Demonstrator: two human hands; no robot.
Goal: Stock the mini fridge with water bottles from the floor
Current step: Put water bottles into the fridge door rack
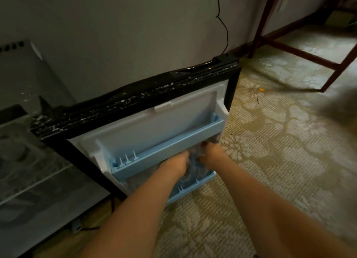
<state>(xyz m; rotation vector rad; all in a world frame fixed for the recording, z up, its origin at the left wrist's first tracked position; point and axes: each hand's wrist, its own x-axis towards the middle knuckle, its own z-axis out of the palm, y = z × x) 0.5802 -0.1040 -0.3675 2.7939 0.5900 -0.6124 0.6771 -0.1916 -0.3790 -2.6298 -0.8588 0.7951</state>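
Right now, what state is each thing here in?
black mini fridge door, swung open.
upper pale blue plastic door shelf, nothing visible inside.
lower pale blue plastic door shelf, holding bottles.
clear plastic water bottle, in lower shelf, held.
left hand, grip round the bottle.
right hand, grip round the bottle.

Gap below the upper door shelf was tight — left hand, right hand and bottles filled it. Above that shelf was open room; right of it, carpet — wide open.
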